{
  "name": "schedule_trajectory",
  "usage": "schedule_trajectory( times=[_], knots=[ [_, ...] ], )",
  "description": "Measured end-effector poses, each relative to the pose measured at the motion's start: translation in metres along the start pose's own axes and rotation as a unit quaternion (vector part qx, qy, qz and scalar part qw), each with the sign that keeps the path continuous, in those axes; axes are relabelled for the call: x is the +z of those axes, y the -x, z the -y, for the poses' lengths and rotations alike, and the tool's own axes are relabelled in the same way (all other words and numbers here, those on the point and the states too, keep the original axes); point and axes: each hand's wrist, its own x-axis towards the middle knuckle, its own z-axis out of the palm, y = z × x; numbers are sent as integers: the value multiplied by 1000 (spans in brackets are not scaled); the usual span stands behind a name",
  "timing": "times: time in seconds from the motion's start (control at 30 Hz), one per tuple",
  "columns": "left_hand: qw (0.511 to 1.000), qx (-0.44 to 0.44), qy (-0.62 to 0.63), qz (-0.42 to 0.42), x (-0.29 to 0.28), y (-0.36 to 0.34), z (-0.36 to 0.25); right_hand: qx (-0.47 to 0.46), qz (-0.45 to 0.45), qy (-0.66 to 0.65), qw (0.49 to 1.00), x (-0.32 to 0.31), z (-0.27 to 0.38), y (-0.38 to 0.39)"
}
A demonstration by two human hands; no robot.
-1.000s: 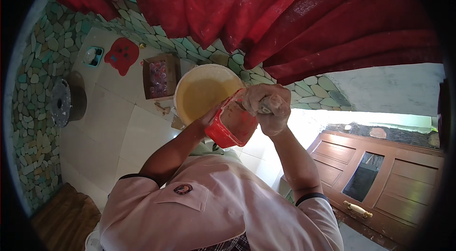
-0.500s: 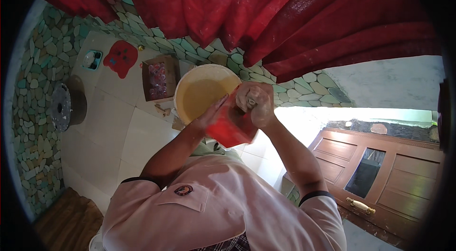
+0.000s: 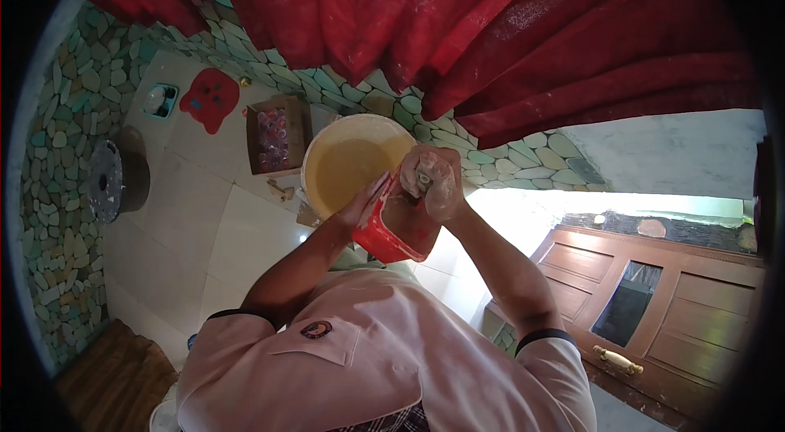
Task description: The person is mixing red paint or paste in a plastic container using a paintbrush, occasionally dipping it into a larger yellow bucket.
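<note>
A red plastic container [image 3: 391, 236], its inside coated with pale residue, is held over the near right rim of a wide bucket of yellowish liquid [image 3: 347, 166]. My left hand [image 3: 360, 205] grips the container's left side, fingers along its wall. My right hand [image 3: 433, 187] is closed round a pale, smeared handle with a small hole in its end [image 3: 423, 179], above the container's far part. Whatever is at the other end of that handle is hidden by the hand.
A cardboard box [image 3: 278, 142] of small clear containers sits left of the bucket. Farther left are a red mat [image 3: 208, 97], a teal tray [image 3: 159, 101] and a dark round stand [image 3: 106, 179]. Red curtains [image 3: 491, 15] hang beyond; a wooden panelled door [image 3: 703, 309] is at right.
My right hand has moved leftward with the handle, farther over the container. The red container has shifted slightly and was blurred half a second ago. The bucket stays in place.
</note>
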Motion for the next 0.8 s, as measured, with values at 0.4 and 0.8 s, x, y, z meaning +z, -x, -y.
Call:
schedule_trajectory(
  times=[0.4,0.8],
  knots=[
    [990,-21,120,66,-4,-6,16,-14,16,17,1000,-1,-12,2],
    [974,-72,173,125,-48,-13,26,-63,-20,-98,993,8,-14,-3]
  ],
)
